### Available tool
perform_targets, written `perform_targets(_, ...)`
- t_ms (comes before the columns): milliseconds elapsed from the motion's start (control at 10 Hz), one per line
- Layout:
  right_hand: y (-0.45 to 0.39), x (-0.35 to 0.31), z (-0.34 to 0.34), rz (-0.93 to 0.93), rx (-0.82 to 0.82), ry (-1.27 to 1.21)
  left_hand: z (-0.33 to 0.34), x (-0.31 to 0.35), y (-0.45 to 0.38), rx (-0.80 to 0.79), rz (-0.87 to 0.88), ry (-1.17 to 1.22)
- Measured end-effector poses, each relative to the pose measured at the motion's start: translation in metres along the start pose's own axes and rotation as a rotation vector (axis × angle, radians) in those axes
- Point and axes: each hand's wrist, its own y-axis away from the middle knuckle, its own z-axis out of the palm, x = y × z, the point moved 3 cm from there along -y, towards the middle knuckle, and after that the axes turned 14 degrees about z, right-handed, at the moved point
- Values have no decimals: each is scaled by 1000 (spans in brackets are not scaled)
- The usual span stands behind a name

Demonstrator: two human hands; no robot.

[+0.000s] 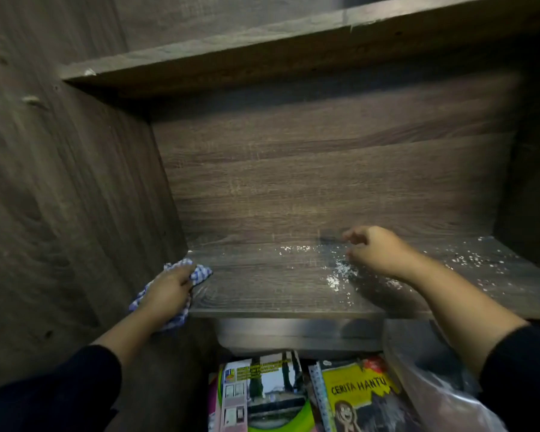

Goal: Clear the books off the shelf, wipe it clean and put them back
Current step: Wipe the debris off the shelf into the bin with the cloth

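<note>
Shelf [262,285] bare and speckled with white crumbs [334,277]; left hand [169,291] grips the checked cloth [200,272] at the shelf's left end, crumbs lying rightward under the loosely curled, empty right hand [374,251]; books [293,397] below.

My two arms in dark sleeves reaching forward, my left hand [169,291] curled in a grip, my right hand [376,249] raised, fingers loosely bent

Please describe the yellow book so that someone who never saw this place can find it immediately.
Look below the front edge of the wooden shelf, where books lie piled. The yellow book is on the right of that pile, its cover reading "CERITA HANTU" above a cartoon face.
</note>
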Motion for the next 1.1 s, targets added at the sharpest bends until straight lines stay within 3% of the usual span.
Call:
perform_targets(100, 2, -1, 4, -3, -8, 14, 10, 10, -7, -87, 35, -138)
perform_targets(200, 2, -1, 4, 2, -4, 19, 15, 23, -22, -79, -98, -277)
perform_targets(300, 2, 1, 2, 12, 3, 33, 29, 36, -38, -171, -166, -407)
perform_targets(600, -5, 34, -13, 81, 6, 75, 79, 126, -78, -250, -172, -398)
perform_targets(700, -4, 43, -23, 104, 31, 59, 102, 164, -84, -212, -209, -302)
perform_targets(900, -2, 58, -38, 136, 65, 47, 148, 264, -90, -198, -89, -5)
perform_targets(1000, 0, 68, -42, 150, 83, 42, 163, 292, -101, -217, -99, 325)
perform_targets(1100, 2, 79, -47, 173, 82, 30, 150, 299, -111, -93, -22, 463)
